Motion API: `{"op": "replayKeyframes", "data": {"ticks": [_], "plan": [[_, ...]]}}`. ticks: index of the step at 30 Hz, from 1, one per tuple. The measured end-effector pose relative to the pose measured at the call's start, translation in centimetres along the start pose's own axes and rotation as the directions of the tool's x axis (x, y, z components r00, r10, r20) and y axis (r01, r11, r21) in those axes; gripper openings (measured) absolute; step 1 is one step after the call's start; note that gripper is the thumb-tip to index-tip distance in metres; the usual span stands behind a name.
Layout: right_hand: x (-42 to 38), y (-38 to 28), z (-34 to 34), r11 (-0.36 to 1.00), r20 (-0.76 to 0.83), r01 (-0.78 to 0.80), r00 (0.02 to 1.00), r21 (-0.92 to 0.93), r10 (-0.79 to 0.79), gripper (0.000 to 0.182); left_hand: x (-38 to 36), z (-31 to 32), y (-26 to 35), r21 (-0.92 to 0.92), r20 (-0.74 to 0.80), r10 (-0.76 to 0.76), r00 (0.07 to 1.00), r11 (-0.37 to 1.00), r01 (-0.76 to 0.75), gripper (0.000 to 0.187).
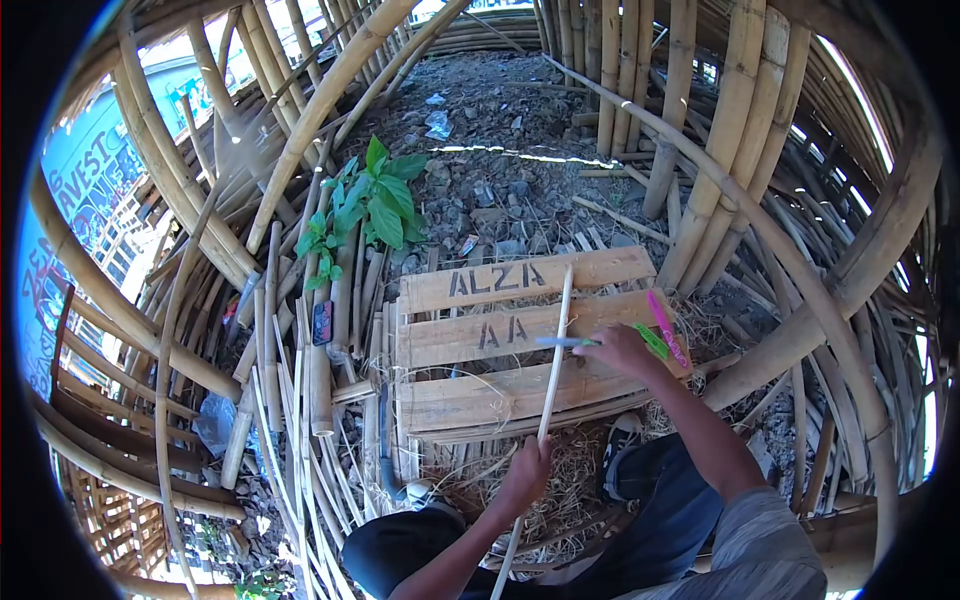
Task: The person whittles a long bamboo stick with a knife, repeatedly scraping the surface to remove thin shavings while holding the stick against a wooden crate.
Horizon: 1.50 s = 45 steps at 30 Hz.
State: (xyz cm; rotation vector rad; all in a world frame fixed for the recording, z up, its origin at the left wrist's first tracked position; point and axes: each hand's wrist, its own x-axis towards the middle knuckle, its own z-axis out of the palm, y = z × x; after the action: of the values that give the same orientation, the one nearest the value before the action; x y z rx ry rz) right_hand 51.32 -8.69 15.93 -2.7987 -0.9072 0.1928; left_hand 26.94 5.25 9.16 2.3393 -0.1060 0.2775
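My left hand point(527, 475) is wrapped round a long pale bamboo strip point(556, 375), which slants up across a slatted wooden crate point(470, 398). Its lower end runs down past my knees. Over the crate's middle slats, my right hand point(615, 352) grips a slim knife point(567, 341), its blade pointing left and crossing the strip. Just right of that hand, a bright green slotted object point(652, 341) and a long pink object point(668, 328) lie at the crate's right end. Dark stencilled letters mark the upper slats.
Cut bamboo poles and strips point(290, 430) lie in piles on the left. A phone-like dark object point(322, 323) rests on a pole near a leafy green plant point(385, 200). Thick upright bamboo poles point(735, 150) and a slanting pole point(770, 355) stand on the right. Straw point(570, 490) covers the ground around my feet.
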Motion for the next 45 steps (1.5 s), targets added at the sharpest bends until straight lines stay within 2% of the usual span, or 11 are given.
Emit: {"op": "replayKeyframes", "data": {"ticks": [2, 4, 10, 12, 18, 27, 35, 36, 38, 43, 45], "plan": [[-1.0, -0.7, -0.1, 0.991, 0.061, 0.106, 0.992, 0.076, -0.111, 0.054, 0.1, 0.0, 0.0, -0.118, 0.126, -0.213, 0.969, 0.966, 0.228, 0.028], [-1.1, -0.7, 1.3, 0.962, 0.198, 0.245, 0.944, 0.122, -0.266, 0.055, -0.1, 0.4, -0.8, 0.020, 0.053, -0.050, 0.997, 0.999, 0.050, 0.028], [1.8, 3.0, -0.8, 0.982, -0.061, -0.114, 0.990, 0.149, 0.124, 0.053, 0.2, 0.3, 0.0, 0.183, -0.008, 0.170, 0.985, 0.969, -0.166, 0.025], [1.4, 1.6, -1.5, 0.995, -0.128, -0.084, 0.988, 0.049, 0.089, 0.052, 0.5, -0.2, 0.3, -0.155, 0.085, -0.191, 0.978, 0.967, 0.203, 0.030], [0.1, 1.2, -0.1, 0.997, 0.033, 0.049, 0.998, 0.065, -0.051, 0.051, 1.5, -1.7, 1.9, -0.273, 0.219, -0.471, 0.854, 0.811, 0.517, 0.047], [-0.3, 0.7, -0.6, 0.995, 0.050, 0.002, 0.999, 0.098, -0.007, 0.057, 1.5, -1.3, 1.6, -0.251, 0.213, -0.490, 0.845, 0.809, 0.532, 0.048], [-0.6, -0.5, -1.1, 0.949, 0.446, 0.042, 0.876, 0.311, -0.185, 0.055, 1.4, -0.8, 0.7, -0.270, 0.268, -0.530, 0.805, 0.760, 0.591, 0.052], [-0.1, 0.1, -1.0, 0.949, 0.448, 0.039, 0.875, 0.312, -0.183, 0.055, 1.3, -0.9, 0.8, -0.256, 0.253, -0.513, 0.820, 0.782, 0.568, 0.052], [1.3, 1.6, -0.9, 0.992, -0.019, 0.006, 1.000, 0.129, -0.003, 0.055, 1.6, -1.2, 1.6, -0.242, 0.274, -0.535, 0.799, 0.766, 0.596, 0.052], [0.8, -0.2, -0.4, 0.995, -0.001, -0.084, 0.996, 0.062, 0.084, 0.058, 2.0, -1.5, 1.6, -0.303, 0.324, -0.582, 0.746, 0.683, 0.665, 0.051], [0.1, -0.8, -0.1, 0.986, 0.198, 0.101, 0.972, 0.135, -0.127, 0.059, 1.8, -1.0, 1.1, -0.247, 0.238, -0.522, 0.819, 0.784, 0.570, 0.051]]}}
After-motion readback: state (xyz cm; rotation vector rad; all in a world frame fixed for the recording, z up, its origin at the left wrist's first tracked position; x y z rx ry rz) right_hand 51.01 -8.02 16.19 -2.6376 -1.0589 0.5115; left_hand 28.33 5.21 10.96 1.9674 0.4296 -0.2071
